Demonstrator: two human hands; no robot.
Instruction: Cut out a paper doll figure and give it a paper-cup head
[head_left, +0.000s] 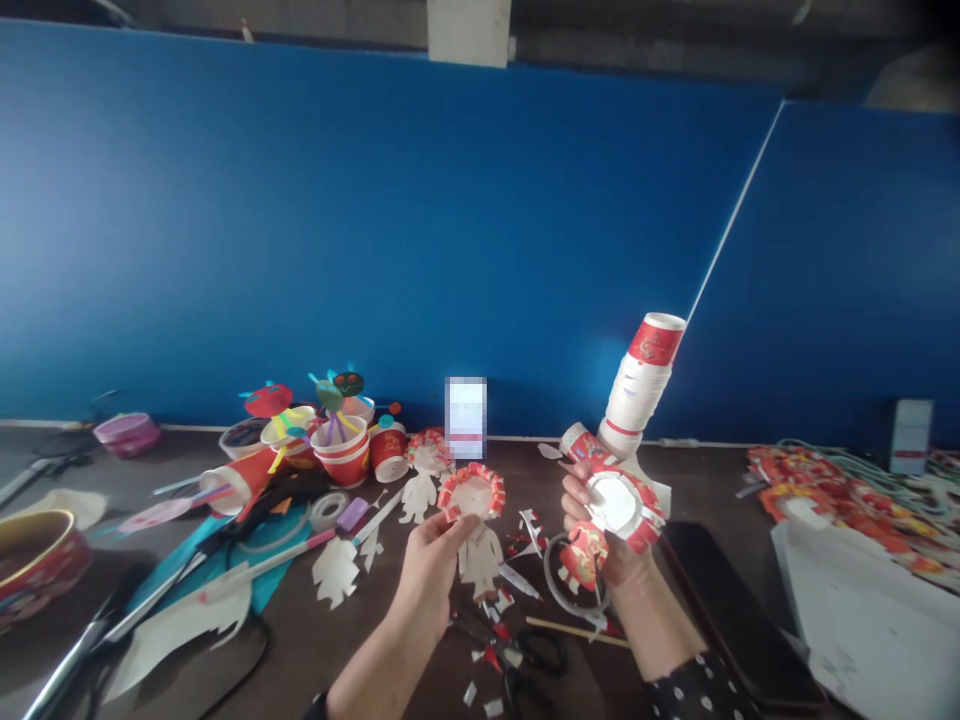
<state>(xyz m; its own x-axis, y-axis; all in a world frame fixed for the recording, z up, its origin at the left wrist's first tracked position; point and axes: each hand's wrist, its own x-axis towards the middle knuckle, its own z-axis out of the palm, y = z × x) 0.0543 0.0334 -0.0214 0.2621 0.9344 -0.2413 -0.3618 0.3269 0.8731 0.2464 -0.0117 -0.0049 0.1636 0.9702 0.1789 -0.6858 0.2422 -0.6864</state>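
My left hand (431,560) pinches a flat paper figure between thumb and fingers. This paper figure (480,560) has a pale body below and a round head edged with folded red-and-white tabs. In my right hand (626,570) is a cut paper cup (619,505), its white round inside facing me and red flaps spread around the edge. A smaller red-and-gold patterned paper piece (583,555) hangs at its lower left; whether the two are joined I cannot tell. Black-handled scissors (525,655) lie below, between my hands, among red and white scraps.
A tall stack of paper cups (637,390) leans at the back right. Cups with pipe-cleaner figures (341,445) stand back left. A black phone-like slab (739,610), white sheets (870,610) and red paper pieces (810,485) lie right. Tape (328,511) and pale cutouts (336,572) lie left.
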